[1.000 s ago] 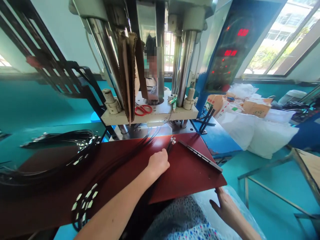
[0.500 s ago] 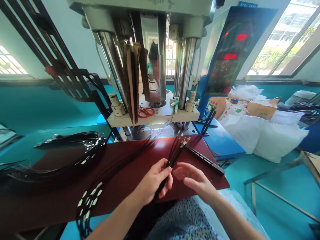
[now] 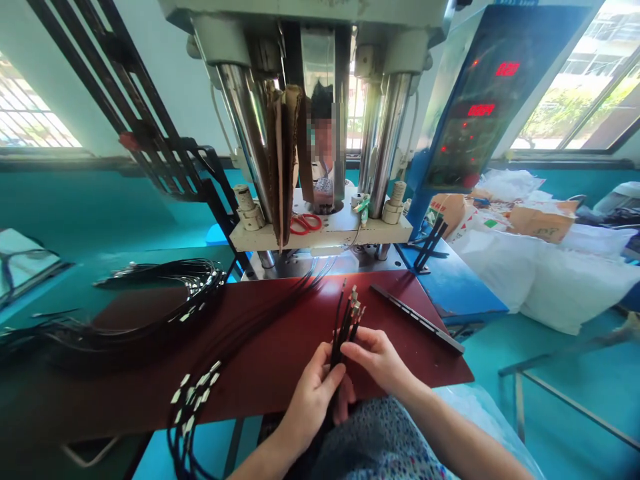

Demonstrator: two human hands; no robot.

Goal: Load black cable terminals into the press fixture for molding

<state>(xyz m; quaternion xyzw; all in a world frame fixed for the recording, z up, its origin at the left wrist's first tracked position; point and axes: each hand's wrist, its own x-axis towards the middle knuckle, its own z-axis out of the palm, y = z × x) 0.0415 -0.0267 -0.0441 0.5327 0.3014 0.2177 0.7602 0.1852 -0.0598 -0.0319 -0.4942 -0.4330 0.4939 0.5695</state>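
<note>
Left hand (image 3: 317,397) closed in a grip, thumb up front, at the worktop's (image 3: 270,360) near edge. Right hand (image 3: 383,360) beside it, thumb and forefinger pinched, wrist angled inward. Both forearms bare, reaching up and converging.

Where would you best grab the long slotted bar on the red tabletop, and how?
Probably mid-length, from above, pinching the slotted bar across its narrow width: it is long, slim and straight, lies flat and slantwise on the red tabletop, and has nothing on top.
</note>
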